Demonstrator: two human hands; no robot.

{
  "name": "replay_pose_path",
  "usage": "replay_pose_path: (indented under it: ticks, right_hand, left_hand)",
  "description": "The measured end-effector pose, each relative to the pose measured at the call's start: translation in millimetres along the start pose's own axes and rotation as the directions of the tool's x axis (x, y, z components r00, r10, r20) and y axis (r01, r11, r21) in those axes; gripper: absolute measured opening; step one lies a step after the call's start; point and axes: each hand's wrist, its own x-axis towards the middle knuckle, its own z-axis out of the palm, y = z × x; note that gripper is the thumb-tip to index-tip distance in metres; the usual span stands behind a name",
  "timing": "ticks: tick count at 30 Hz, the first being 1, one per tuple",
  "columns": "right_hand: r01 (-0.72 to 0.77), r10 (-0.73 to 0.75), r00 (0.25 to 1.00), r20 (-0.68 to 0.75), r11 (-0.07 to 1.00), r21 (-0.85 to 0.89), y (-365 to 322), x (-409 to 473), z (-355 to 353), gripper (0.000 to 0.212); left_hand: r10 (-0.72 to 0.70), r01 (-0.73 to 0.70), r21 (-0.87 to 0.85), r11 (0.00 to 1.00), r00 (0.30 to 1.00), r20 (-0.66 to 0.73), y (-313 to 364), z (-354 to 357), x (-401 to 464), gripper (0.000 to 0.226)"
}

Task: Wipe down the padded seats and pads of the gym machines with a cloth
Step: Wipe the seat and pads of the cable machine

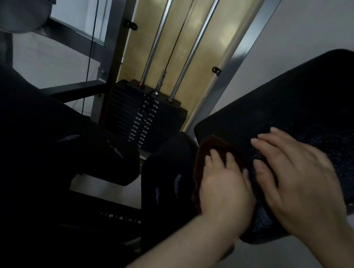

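A large black padded seat [315,102] fills the right side, tilted up toward the back. A dark reddish-brown cloth [217,144] lies over its near left edge. My left hand [225,189] presses flat on the cloth, covering most of it. My right hand [296,181] rests beside it on the pad with fingers spread, its thumb next to the cloth. Two more black roller pads [165,177] sit lower, left of the seat.
A weight stack [141,120] with chrome guide rods [197,42] and a cable stands behind, in a grey steel frame. Another dark pad [37,129] fills the left. A numbered adjustment bar [120,217] runs below. Pale floor shows at the bottom right.
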Motion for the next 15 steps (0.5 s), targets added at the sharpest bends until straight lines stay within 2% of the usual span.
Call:
replay_pose_path:
  ticks: [1, 3, 5, 7, 8, 9, 10, 11, 12, 15]
  right_hand:
    - [-0.005, 0.005, 1.0, 0.009, 1.0, 0.002, 0, 0, -1, 0.042]
    - [-0.024, 0.024, 0.999, 0.025, 1.0, 0.013, 0, -1, 0, 0.043]
    - [-0.071, 0.069, 0.996, 0.056, 0.997, 0.035, 0, 0, 0, 0.044]
    - [-0.113, 0.109, 0.991, 0.083, 0.992, 0.053, -1, 1, -2, 0.046]
    - [-0.129, 0.124, 0.989, 0.086, 0.99, 0.058, -1, 1, -3, 0.046]
    - [-0.141, 0.136, 0.988, 0.078, 0.988, 0.061, -2, 0, -3, 0.045]
    - [-0.151, 0.146, 0.987, 0.066, 0.986, 0.076, -5, -2, -3, 0.044]
    - [-0.158, 0.152, 0.987, 0.058, 0.98, 0.117, -11, -4, -1, 0.043]
    - [-0.157, 0.148, 0.987, 0.061, 0.971, 0.181, -20, -7, 3, 0.042]
    - [-0.146, 0.094, 0.983, 0.156, 0.921, 0.361, -65, -17, 26, 0.044]
  left_hand:
    - [0.062, -0.062, -0.009, 0.998, 0.998, 0.001, -1, 1, -18, 0.051]
    - [0.183, -0.188, -0.035, 0.982, 0.977, -0.108, -7, 6, -45, 0.048]
    - [0.21, -0.231, -0.136, 0.963, 0.965, -0.158, -15, 3, -51, 0.05]
    - [0.092, -0.154, -0.404, 0.902, 0.981, -0.169, -18, -8, -41, 0.043]
    - [0.01, -0.088, -0.569, 0.818, 0.99, -0.139, -22, -15, -35, 0.037]
    - [-0.092, -0.018, -0.726, 0.688, 0.989, -0.112, -26, -25, -29, 0.03]
    - [-0.178, 0.0, -0.82, 0.572, 0.976, -0.124, -32, -35, -24, 0.027]
    - [-0.229, -0.03, -0.857, 0.515, 0.958, -0.171, -39, -43, -22, 0.025]
    - [-0.263, -0.08, -0.858, 0.507, 0.934, -0.242, -45, -49, -22, 0.025]
    - [-0.281, -0.206, -0.806, 0.555, 0.866, -0.414, -61, -53, -30, 0.03]
